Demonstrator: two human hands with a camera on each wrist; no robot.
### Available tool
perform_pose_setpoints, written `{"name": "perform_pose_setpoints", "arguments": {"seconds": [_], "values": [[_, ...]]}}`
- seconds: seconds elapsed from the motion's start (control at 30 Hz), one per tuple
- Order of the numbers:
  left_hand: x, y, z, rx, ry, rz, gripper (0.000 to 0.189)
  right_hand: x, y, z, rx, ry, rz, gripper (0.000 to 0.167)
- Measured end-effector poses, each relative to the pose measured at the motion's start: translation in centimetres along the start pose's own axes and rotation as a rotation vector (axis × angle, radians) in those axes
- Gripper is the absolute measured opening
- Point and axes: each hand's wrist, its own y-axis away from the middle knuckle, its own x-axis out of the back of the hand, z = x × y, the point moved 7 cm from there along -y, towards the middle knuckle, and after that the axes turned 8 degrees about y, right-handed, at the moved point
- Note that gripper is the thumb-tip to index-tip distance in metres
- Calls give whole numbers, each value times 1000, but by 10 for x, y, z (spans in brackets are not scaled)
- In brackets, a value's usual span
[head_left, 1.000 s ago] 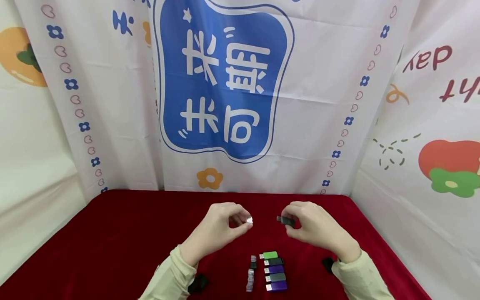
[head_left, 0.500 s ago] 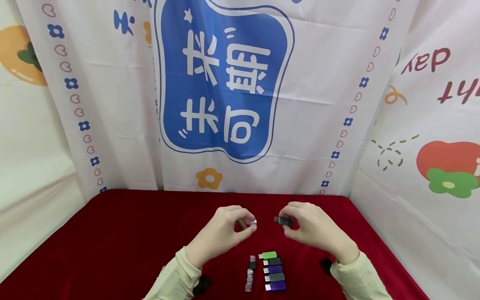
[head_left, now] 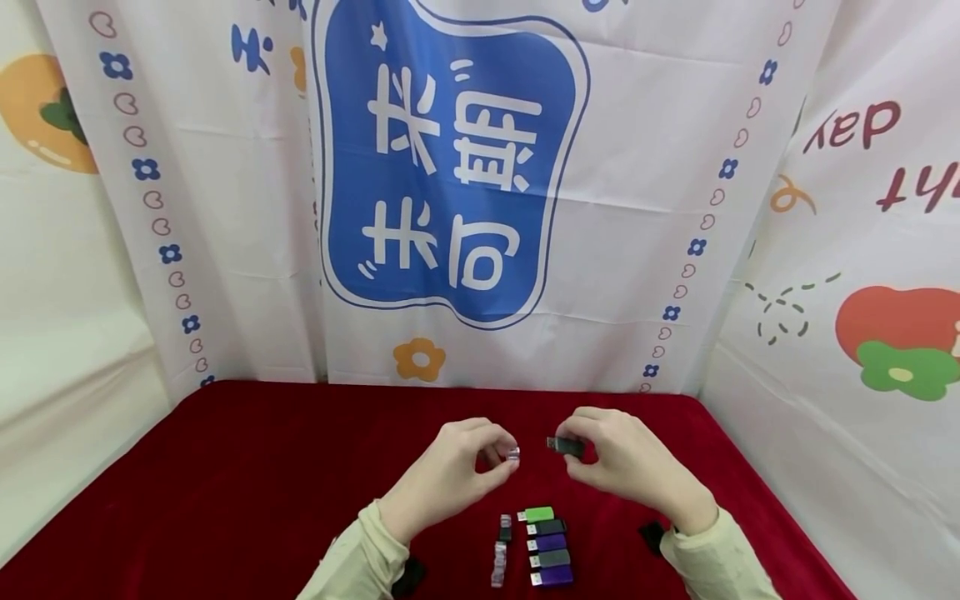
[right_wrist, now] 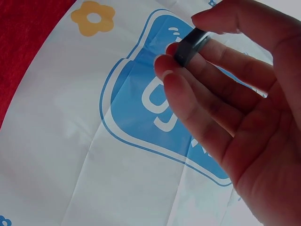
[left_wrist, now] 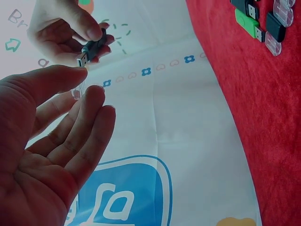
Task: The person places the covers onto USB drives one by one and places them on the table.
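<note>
Head view: right hand (head_left: 626, 450) pinches a USB stick (head_left: 569, 447), plug (head_left: 552, 442) pointing toward a clear cap (head_left: 513, 454) pinched in left hand (head_left: 459, 465).

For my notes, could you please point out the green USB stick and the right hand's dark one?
Green USB stick (head_left: 539, 515), head view: its body.
Dark USB stick (head_left: 570, 447), head view: its body.

The person wears long sleeves of plain, pale cream cloth, the left sleeve (head_left: 360, 554) and the right sleeve (head_left: 720, 554) alike in shade. Both end in loose cuffs at the wrist, softly creased. The left hand (head_left: 453, 471) and right hand (head_left: 630, 462) are bare. Beside each cuff shows a small black piece (head_left: 408, 577), its details too dark to read.
</note>
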Motion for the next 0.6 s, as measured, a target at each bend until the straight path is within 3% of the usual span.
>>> {"name": "perform_pose_setpoints", "arguments": {"seconds": [0.6], "values": [[-2,0,1,4,-1,27,17,-5,-1,-4,37,13,17,23]]}}
